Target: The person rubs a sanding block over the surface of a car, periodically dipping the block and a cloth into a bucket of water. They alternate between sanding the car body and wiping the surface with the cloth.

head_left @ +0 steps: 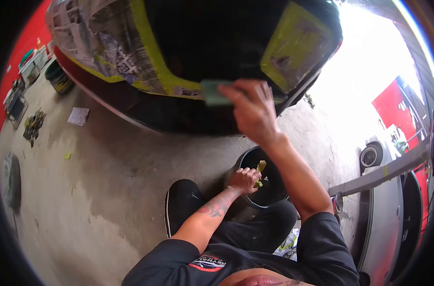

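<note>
My right hand [256, 110] grips a flat green rectangular pad [215, 92], slightly blurred, against the dark car panel [188, 112]. Newspaper [90, 35] and yellow-green masking tape [152, 55] cover parts of the car above the bare dark area. Lower down, my left hand [245, 180] is closed around a crumpled yellowish piece [261, 167], perhaps cloth or sponge, over the mouth of a black bucket [269, 193]. The bucket stands on the floor by my bent knees, its inside partly hidden by my right forearm.
A dark bucket [59, 78], a sheet of paper [78, 116] and a heap of scraps [34, 126] lie on the concrete floor to the left. At right, a grey beam [384, 169] reaches across near a detached car door [384, 229]. A wheel [370, 156] shows behind.
</note>
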### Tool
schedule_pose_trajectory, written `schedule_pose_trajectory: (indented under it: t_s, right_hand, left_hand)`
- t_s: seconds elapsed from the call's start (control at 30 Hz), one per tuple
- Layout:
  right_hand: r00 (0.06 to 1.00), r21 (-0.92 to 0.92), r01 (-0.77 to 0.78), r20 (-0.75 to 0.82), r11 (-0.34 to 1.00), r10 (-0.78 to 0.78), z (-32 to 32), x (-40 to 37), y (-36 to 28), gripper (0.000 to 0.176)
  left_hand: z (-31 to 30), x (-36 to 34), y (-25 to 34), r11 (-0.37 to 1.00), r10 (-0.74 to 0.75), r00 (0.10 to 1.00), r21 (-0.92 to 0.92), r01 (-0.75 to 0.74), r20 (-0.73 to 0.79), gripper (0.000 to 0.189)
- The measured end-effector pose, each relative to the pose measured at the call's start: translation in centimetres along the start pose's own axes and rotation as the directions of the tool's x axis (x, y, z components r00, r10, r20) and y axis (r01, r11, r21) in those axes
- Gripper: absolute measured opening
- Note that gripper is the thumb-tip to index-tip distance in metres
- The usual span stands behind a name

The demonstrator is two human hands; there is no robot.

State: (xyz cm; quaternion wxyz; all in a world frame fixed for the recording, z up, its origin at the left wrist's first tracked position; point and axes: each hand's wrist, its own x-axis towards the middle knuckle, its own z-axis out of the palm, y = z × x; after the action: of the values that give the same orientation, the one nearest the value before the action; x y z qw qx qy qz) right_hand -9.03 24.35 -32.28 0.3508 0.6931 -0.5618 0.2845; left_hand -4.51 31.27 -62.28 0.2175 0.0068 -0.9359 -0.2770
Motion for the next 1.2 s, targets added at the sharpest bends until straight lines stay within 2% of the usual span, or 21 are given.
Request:
schedule_pose_trajectory:
  t_s: [0.1, 0.17, 0.27, 0.47, 0.57, 0.67, 0.7, 0.77, 0.87, 0.97, 1.07, 1.1, 1.17, 1.2]
  right_hand:
    - [0.965, -0.08, 0.047, -0.253, 0.996, -0.066, -3.5, 4.8, 2.5, 0.062]
    - [0.92, -0.139, 0.121, -0.357, 0.983, -0.163, -4.8, 8.6, 4.5, 0.059]
    - [0.892, -0.242, 0.118, -0.4, 0.963, -0.21, -6.1, 12.6, 4.1, 0.053]
    - [0.883, -0.188, -0.034, -0.467, 0.981, -0.059, -3.7, 13.3, 2.7, 0.052]
    - [0.899, -0.18, -0.026, -0.434, 0.983, -0.056, -3.7, 14.0, 2.6, 0.051]
    - [0.88, -0.232, 0.032, -0.455, 0.972, -0.138, -1.0, 12.5, 2.3, 0.053]
    - [0.926, -0.18, 0.007, -0.37, 0.984, -0.074, -0.5, 11.4, 0.9, 0.048]
    - [0.973, -0.069, 0.049, -0.221, 0.996, -0.063, 0.9, 9.0, -0.9, 0.048]
    - [0.975, 0.194, -0.083, -0.187, 0.977, 0.12, -0.1, 7.3, -2.4, 0.051]
    - [0.851, 0.018, -0.233, -0.48, 0.972, 0.213, -2.1, 7.8, 0.0, 0.051]
    - [0.707, 0.058, -0.441, -0.593, 0.896, 0.387, -1.7, 9.1, 1.4, 0.047]
    - [0.718, 0.04, -0.394, -0.61, 0.918, 0.334, -1.2, 10.2, 1.4, 0.048]
    - [0.728, 0.02, -0.344, -0.626, 0.939, 0.28, 0.7, 12.6, -0.6, 0.051]
    - [0.731, 0.019, -0.341, -0.624, 0.94, 0.278, 1.9, 13.7, -2.3, 0.052]
  left_hand:
    - [0.0, 0.2, 0.1, 1.0, 0.005, 1.0, 0.013, -0.005, 0.007, 0.045]
    - [-0.1, 0.2, 0.1, 1.0, 0.005, 1.0, 0.027, -0.005, 0.018, 0.047]
    - [-0.1, 0.2, 0.0, 1.0, 0.006, 1.0, 0.017, -0.006, 0.025, 0.046]
    - [0.0, 0.2, -0.3, 0.999, 0.005, 1.0, -0.038, -0.005, -0.004, 0.046]
    - [-0.2, 0.3, -0.5, 0.997, 0.01, 1.0, -0.071, -0.011, -0.006, 0.047]
    - [-0.3, 0.1, -0.5, 0.997, 0.012, 1.0, -0.082, -0.011, 0.014, 0.047]
    - [-0.5, 0.2, -0.4, 0.997, 0.003, 1.0, -0.078, 0.0, 0.029, 0.046]
    - [-0.7, 0.4, -0.2, 0.997, -0.011, 0.999, -0.074, 0.015, 0.047, 0.044]
    - [-1.0, 0.2, -0.2, 0.998, -0.014, 0.999, -0.068, 0.017, 0.045, 0.044]
    - [-0.7, 0.3, -0.2, 0.996, -0.021, 1.0, -0.083, 0.021, 0.0, 0.045]
    - [0.1, 0.0, -0.7, 0.987, -0.063, 0.998, -0.145, 0.066, 0.025, 0.05]
    - [-0.4, 0.1, -0.5, 0.98, -0.094, 0.994, -0.173, 0.101, 0.049, 0.053]
    - [0.8, -0.1, -0.9, 0.89, -0.213, 0.977, -0.408, 0.205, 0.026, 0.062]
    - [4.1, -0.4, -1.9, 0.764, -0.305, 0.952, -0.598, 0.244, 0.0, 0.067]
